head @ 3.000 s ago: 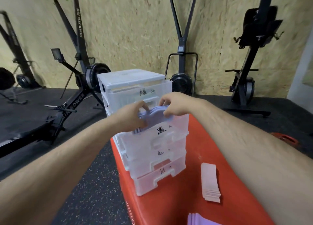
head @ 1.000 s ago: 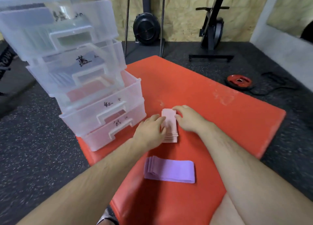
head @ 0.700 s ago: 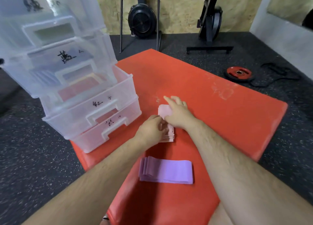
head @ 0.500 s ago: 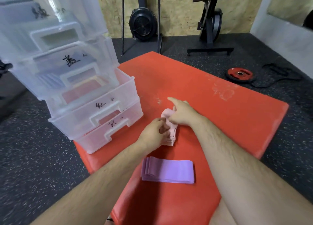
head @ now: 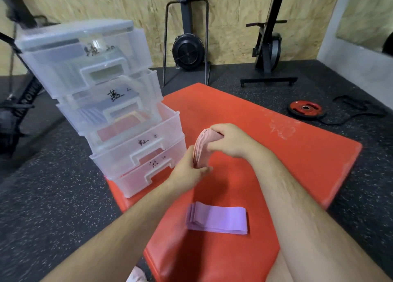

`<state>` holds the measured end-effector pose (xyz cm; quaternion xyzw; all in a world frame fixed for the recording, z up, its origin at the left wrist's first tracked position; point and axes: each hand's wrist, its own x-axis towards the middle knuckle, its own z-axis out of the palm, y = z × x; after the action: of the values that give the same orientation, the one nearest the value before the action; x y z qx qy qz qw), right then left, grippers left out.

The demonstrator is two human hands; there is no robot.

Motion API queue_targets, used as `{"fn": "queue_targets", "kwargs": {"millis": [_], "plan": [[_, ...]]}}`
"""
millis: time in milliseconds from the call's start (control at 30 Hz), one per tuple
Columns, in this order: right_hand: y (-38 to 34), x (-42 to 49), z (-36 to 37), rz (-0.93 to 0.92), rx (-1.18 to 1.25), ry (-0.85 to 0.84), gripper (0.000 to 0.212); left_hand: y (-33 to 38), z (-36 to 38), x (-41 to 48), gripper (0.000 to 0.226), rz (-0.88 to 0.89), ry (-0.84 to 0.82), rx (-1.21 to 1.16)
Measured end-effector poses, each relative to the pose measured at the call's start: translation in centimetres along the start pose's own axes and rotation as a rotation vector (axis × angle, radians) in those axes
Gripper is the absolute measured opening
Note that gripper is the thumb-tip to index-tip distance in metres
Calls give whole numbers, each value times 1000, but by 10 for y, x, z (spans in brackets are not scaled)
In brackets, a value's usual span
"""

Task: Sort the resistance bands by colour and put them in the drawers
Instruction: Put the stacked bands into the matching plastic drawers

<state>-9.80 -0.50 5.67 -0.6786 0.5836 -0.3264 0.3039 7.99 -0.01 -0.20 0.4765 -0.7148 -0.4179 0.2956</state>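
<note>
Purple bands [head: 217, 220] lie flat on the red mat [head: 287, 158], nearest the camera and apart from both hands. Pink bands [head: 201, 149] are lifted off the mat as a bowed, roughly upright stack: left hand [head: 188, 172] grips the lower end, right hand [head: 230, 141] pinches the top. The drawer unit [head: 95, 54] is just left of the hands, at the mat's left edge. Its third drawer [head: 136, 139] is pulled out, red inside. The mat runs wide to the right. A weight plate [head: 306, 109] lies on the floor beyond.
</note>
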Motion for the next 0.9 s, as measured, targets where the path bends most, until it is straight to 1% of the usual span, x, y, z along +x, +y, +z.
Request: {"fn": "queue_targets", "kwargs": {"millis": [100, 167, 200, 233, 300, 367, 467, 533, 600, 667, 767, 833, 900], "plan": [[-18, -11, 2, -55, 80, 70, 16, 15, -26, -26, 37, 55, 46, -38], [-28, -18, 8, -86, 143, 98, 10, 26, -45, -45, 22, 87, 40, -8], [-33, -21, 12, -104, 184, 108, 13, 30, -55, -54, 14, 83, 58, 36], [-38, -23, 16, -126, 220, 117, 20, 35, -69, -65, 14, 82, 93, 78], [-52, -26, 24, -192, 254, 117, 32, 44, -97, -81, 22, 94, 181, 171], [-70, -20, 31, -235, 240, 94, 38, 57, -129, -91, 23, 106, 240, 300], [-100, 6, 37, -268, 122, 102, 34, 71, -176, -87, 23, 119, 292, 456], [-119, 32, 37, -292, -6, 107, 31, 80, -200, -77, 22, 122, 334, 551], [-135, 58, 38, -304, -148, 80, 25, 77, -215, -61, 22, 87, 357, 615], [-143, 80, 40, -294, -330, 49, 29, 65, -220, -42, 22, 39, 337, 685], [-140, 103, 52, -234, -524, -18, 30, 45, -218, -21, 30, -8, 233, 768], [-133, 110, 61, -191, -552, -42, 27, 33, -216, -10, 34, -12, 187, 788], [-125, 116, 67, -173, -535, -52, 27, 24, -215, -1, 32, -21, 183, 782]]}}
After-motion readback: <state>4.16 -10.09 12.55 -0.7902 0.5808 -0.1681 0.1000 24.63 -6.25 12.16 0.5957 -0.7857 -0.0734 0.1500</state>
